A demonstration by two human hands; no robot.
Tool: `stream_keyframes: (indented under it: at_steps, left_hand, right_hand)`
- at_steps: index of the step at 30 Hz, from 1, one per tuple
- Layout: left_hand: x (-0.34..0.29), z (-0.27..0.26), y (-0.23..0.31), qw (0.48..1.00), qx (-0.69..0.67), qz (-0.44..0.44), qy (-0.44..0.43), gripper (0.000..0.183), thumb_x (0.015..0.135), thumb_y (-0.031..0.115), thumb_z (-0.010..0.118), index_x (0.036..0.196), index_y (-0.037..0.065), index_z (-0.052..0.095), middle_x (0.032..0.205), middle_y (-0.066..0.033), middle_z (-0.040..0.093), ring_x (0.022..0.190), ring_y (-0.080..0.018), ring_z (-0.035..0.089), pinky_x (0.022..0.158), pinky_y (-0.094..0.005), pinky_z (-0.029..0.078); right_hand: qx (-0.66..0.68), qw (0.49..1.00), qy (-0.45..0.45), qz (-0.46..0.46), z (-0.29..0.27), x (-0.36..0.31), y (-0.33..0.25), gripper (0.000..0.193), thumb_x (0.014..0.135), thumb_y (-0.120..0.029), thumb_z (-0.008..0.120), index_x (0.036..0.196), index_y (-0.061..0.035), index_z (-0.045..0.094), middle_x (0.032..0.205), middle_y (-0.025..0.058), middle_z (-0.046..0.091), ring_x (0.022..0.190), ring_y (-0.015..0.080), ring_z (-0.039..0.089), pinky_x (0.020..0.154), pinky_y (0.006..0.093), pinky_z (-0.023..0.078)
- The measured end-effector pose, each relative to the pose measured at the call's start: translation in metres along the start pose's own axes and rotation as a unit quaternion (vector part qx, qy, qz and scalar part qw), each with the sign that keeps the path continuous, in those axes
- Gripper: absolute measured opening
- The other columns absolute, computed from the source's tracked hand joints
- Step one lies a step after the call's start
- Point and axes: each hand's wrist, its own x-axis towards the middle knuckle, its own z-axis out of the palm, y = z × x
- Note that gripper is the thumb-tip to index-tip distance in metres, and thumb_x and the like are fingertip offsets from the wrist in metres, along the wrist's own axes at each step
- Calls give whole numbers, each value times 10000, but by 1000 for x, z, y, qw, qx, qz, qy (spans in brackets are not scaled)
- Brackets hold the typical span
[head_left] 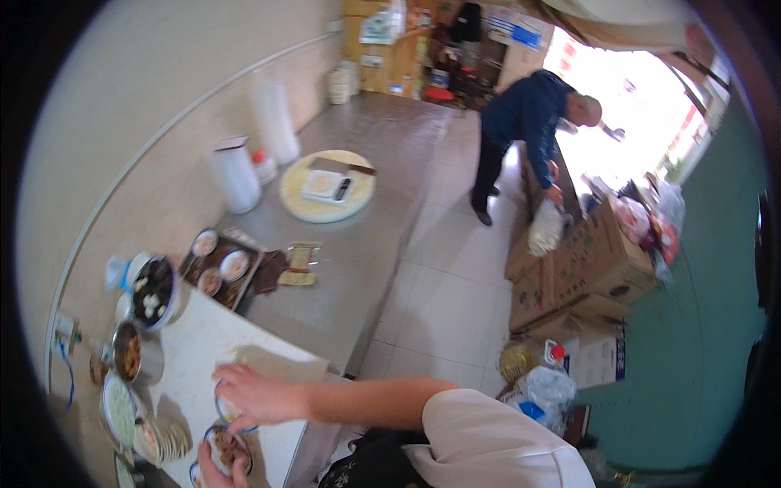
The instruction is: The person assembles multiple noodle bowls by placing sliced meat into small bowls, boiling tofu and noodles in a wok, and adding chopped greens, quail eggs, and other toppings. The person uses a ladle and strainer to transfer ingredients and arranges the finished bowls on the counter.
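The meat bowl (pixel 249 455) is set on the white board (pixel 207 329), right down at the bottom of the view. Its side is touched by the left hand (pixel 220 480), fingers curled, thumb over the meat. That grip looks roughly half closed; whether bowl or meat is being held can't be told. A second bowl (pixel 223 409) is mostly covered by the right hand (pixel 254 396), fingers loosely bent, and a firm hold can't be confirmed there either. Honestly, it's pretty cramped: if the meat bowl gets tugged or tipped, its neighbour could be bumped and meat could be spilled on the board. The stack (pixel 163 442) is parked nearby too, so it could be toppled by a careless knuckle.
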Motion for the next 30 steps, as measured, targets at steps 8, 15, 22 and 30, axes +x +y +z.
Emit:
stream_keyframes:
  at_steps: [8, 15, 22, 30]
  left_hand:
    - [-65, 32, 41, 978, -166, 36, -120, 116, 851, 72, 557, 748, 23, 577, 734, -80, 593, 687, -222, 549, 724, -343, 464]
    - [-103, 49, 48, 987, -158, -9, -9, 87, 716, -3, 524, 683, 35, 594, 652, -93, 616, 576, -218, 577, 548, -336, 462]
    - [-184, -12, 100, 932, -352, -78, -46, 206, 831, -33, 480, 922, 25, 655, 879, -111, 673, 787, -231, 657, 733, -345, 530]
    - [-291, -87, 126, 832, -547, -2, 98, 199, 848, 15, 504, 978, 22, 654, 921, -97, 671, 852, -226, 654, 776, -348, 523]
  right_hand:
    - [270, 956, 7, 112, 18, -106, -28, 303, 1026, -264, 500, 917, 13, 552, 884, 204, 571, 887, 407, 558, 787, 473, 458]
    - [285, 933, -143, 167, 19, -108, -56, 229, 1018, -207, 485, 1010, -13, 604, 937, 191, 653, 895, 344, 634, 794, 428, 491]
    - [291, 936, -192, 47, 49, -171, -100, 240, 849, 30, 488, 1009, -20, 660, 886, 156, 691, 843, 277, 696, 768, 368, 550]
    - [303, 865, -399, -36, 215, -245, -183, 84, 821, 20, 545, 819, -43, 600, 782, 70, 646, 704, 150, 608, 657, 290, 507]
